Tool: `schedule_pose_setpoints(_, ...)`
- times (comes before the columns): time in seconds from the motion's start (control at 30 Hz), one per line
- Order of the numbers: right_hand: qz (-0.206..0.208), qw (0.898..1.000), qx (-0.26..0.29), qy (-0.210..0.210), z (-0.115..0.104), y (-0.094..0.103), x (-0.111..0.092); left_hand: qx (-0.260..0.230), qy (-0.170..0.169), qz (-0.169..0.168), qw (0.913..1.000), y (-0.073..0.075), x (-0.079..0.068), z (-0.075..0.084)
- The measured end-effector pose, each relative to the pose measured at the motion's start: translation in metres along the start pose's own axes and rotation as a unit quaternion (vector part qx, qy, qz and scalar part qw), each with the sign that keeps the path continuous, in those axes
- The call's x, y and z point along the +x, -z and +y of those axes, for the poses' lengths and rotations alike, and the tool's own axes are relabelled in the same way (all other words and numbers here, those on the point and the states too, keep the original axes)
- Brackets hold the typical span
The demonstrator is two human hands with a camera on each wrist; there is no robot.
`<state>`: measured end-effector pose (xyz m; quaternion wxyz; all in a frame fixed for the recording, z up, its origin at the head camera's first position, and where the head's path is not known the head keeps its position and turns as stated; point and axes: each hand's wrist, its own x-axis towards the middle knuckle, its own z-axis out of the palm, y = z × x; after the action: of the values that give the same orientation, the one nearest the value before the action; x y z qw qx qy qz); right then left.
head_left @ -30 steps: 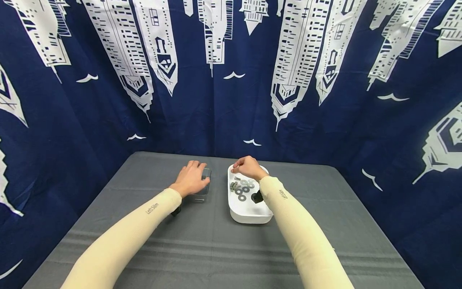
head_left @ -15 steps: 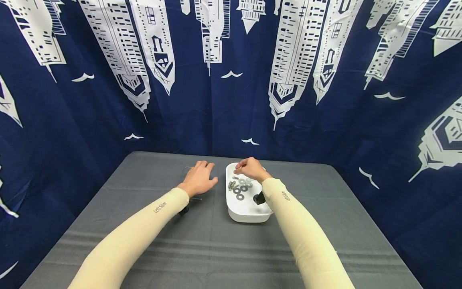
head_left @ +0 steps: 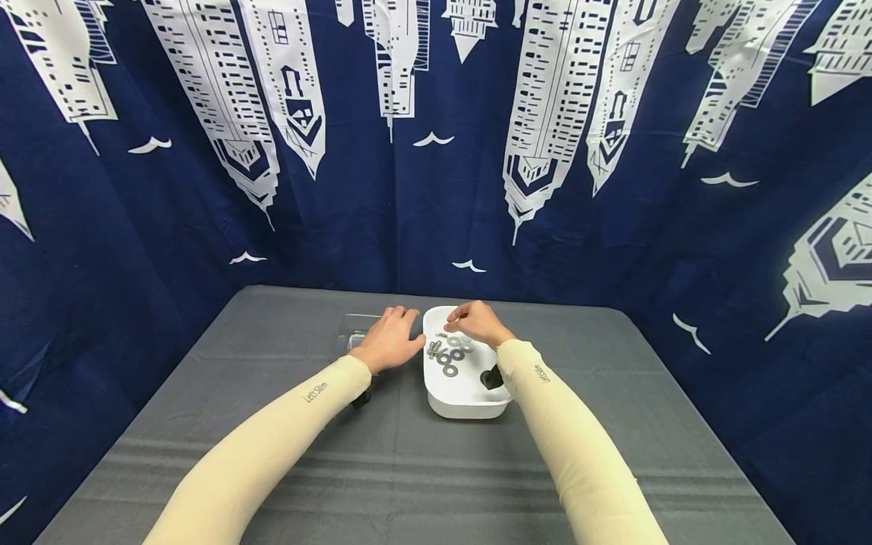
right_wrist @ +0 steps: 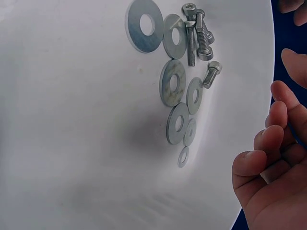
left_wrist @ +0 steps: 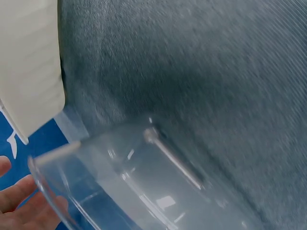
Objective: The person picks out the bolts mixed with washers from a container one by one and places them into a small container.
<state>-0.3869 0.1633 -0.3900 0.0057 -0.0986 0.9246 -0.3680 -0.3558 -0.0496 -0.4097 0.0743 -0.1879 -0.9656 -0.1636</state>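
Note:
My left hand (head_left: 391,338) hovers between a clear plastic box (head_left: 349,327) and a white bin (head_left: 470,401), fingers spread and holding nothing. In the left wrist view, its fingers (left_wrist: 29,203) appear beyond the rim of the clear box. My right hand (head_left: 481,322) hangs over the far part of the white bin. Its fingers (right_wrist: 268,139) are loosely curled, with a gap between thumb and forefinger and nothing visible in them. Below it lie several grey flat washers (right_wrist: 170,96) of different sizes. Several socket-head bolts (right_wrist: 204,43) lie beside them, with one short bolt (right_wrist: 210,76) apart.
A grey cloth-covered table (head_left: 409,477) carries both containers. Behind it hangs a navy curtain (head_left: 402,219) printed with white buildings, which also flanks both sides.
My left hand has moved right, away from above the clear box toward the white bin, so more of the box shows. The right hand stays nearly still. The head view shifts slightly.

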Motion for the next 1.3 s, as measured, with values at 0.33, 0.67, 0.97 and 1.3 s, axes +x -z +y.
schedule_pose_setpoints(0.33,-0.001,1.0,0.003,-0.016,0.006,0.003,-0.002,-0.011,0.005,-0.011,0.9999,-0.004,0.004,0.015)
schedule_pose_setpoints(0.67,0.008,1.0,-0.001,-0.013,0.012,0.0,-0.002,-0.016,-0.008,-0.009,0.9998,-0.015,0.002,0.022)
schedule_pose_setpoints(0.97,0.015,1.0,0.002,-0.017,0.015,-0.001,-0.003,-0.013,-0.008,-0.01,0.9998,-0.023,0.006,0.025)
schedule_pose_setpoints(1.3,0.019,0.999,0.011,-0.023,0.019,-0.01,0.001,-0.025,0.007,-0.015,0.9996,-0.023,0.005,0.03)
